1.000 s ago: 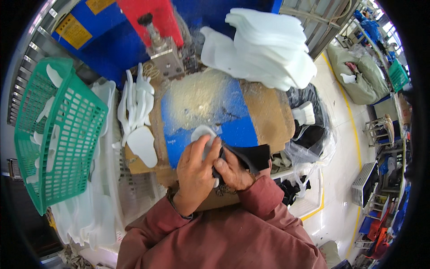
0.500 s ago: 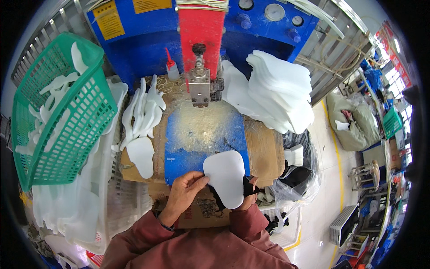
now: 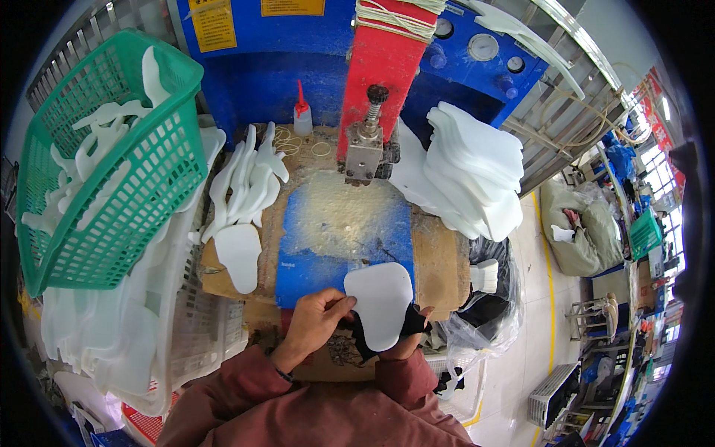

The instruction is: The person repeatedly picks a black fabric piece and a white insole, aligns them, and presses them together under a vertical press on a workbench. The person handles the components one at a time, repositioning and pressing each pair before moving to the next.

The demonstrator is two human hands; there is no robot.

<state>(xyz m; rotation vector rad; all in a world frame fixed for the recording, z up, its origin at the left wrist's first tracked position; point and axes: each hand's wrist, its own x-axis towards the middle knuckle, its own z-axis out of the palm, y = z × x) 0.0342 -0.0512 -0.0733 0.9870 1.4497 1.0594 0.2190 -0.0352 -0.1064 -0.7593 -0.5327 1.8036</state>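
Note:
A flat white foam pad, broad at the far end and narrower toward me, is held above the front of the worktable. My left hand pinches its left edge between thumb and fingers. From beneath and to the right, my right hand supports the pad, its fingers mostly hidden. Black fabric shows around that hand and along the pad's edges; whether it is worn or held I cannot tell. Ahead is a metal machine head on a red arm, over a dust-covered blue sheet.
White shaped pieces and another pad lie left. A tall white foam stack stands right. A green basket fills the left side; a plastic-lined bin is at right. A small red-tipped bottle stands behind.
The view has shifted, so the machine appears further right and tilted. Both hands keep the same hold on the pad, which sits slightly nearer to me.

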